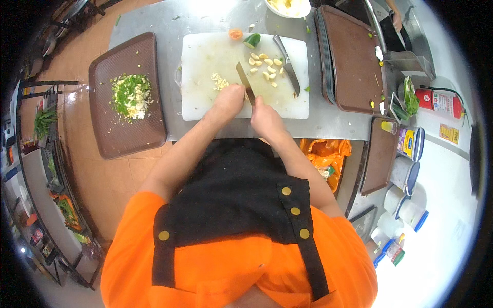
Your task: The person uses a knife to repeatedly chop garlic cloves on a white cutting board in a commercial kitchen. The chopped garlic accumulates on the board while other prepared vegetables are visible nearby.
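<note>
On a white cutting board, my right hand is closed around a knife, its blade pointing away from me. Close beside the blade, my left hand presses down with curled fingers; what lies under them is hidden. Chopped garlic lies just beyond my left hand. Whole garlic cloves are scattered right of the blade. A second knife rests at the board's right side. A cut tomato piece and a cucumber end sit at the far edge.
Left on the metal table is a brown tray with chopped greens and white bits. Stacked brown trays stand right, a white bowl at the back. An orange bag hangs below. Another person's hand shows at the upper right.
</note>
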`<state>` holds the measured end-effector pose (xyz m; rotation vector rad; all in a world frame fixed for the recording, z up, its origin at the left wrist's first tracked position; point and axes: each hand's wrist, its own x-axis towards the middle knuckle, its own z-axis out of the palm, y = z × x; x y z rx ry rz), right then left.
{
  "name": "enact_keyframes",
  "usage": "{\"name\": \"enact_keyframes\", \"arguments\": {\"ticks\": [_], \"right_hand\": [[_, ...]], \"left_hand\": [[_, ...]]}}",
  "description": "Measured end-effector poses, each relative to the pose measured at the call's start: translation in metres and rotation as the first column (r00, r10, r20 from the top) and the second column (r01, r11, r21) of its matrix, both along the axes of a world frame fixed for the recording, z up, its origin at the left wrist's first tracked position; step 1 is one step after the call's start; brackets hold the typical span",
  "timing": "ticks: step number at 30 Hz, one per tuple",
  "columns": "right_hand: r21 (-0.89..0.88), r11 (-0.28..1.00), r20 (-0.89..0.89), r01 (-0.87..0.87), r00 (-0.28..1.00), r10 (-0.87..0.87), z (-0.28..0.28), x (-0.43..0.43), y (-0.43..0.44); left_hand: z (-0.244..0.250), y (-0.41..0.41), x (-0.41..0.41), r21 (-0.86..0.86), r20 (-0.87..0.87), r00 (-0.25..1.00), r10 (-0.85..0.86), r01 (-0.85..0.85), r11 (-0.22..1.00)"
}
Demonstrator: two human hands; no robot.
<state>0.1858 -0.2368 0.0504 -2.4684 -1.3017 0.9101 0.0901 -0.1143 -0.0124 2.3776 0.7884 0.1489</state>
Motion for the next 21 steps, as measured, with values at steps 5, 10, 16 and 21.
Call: {"name": "enact_keyframes", "arguments": {"ticks": [5, 10, 16, 21], "right_hand": [[0.001, 0.999, 0.024, 0.032, 0.999, -0.032, 0.032, 0.012, -0.019], [-0.043, 0.998, 0.105, -0.05, 0.993, 0.054, 0.015, 0.014, -0.02], [-0.049, 0.988, 0.086, -0.144, 0.985, 0.147, 0.024, 0.005, -0.009], [-0.057, 0.993, 0.063, -0.102, 0.992, 0.106, 0.022, -0.001, -0.006]], "left_hand": [[0.014, 0.007, 0.0, 0.087, 0.301, 0.943, -0.144, 0.124, 0.989], [0.01, 0.019, 0.004, 0.03, 0.063, 0.956, -0.286, 0.284, 0.958], [0.011, 0.007, 0.001, 0.014, -0.034, 0.999, 0.031, -0.03, 0.999], [0.009, 0.007, 0.006, -0.021, -0.043, 0.999, 0.033, -0.034, 0.999]]}}
